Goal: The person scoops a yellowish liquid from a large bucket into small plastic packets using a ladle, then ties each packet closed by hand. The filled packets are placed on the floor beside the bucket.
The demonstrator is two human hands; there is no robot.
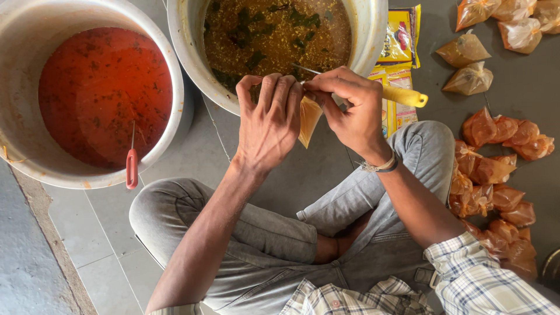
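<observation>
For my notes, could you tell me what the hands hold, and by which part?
Both the left hand and right hand pinch a small filled bag at its top edge; it hangs below the fingers.

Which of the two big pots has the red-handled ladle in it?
The left pot, with red liquid; its red ladle hangs over the rim. The other pot holds greenish-brown liquid.

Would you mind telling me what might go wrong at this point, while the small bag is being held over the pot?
1. The small plastic bag hangs by its top between the left hand and right hand; a slip could likely spill its orange liquid onto the grey trousers.
2. The yellow-handled ladle, pinned under the right hand, might tip into the green curry pot.
</observation>
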